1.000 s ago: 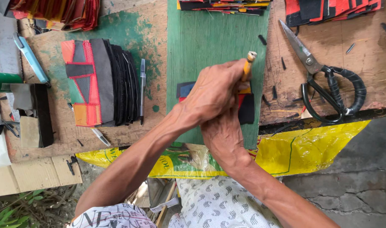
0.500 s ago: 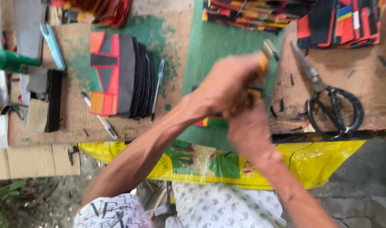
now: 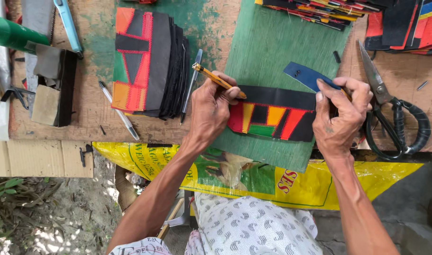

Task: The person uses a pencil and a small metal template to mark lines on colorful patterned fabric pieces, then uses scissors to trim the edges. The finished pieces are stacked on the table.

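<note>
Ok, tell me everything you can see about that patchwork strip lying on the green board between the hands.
The patchwork strip is a flat, long band that looks like leather or vinyl: black along the top, with red, yellow, orange, green and black patches below. It lies lengthwise across the green board. The left hand covers its left end and holds an orange-handled tool over it; the right hand presses on its right end.

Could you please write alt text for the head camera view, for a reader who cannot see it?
Seen from above, the left hand holds a yellow-handled cutter against a black patchwork strip with red, yellow and green panels, while the right hand pins its other end on a green board. Scissors lie right, a patchwork stack left.
</note>
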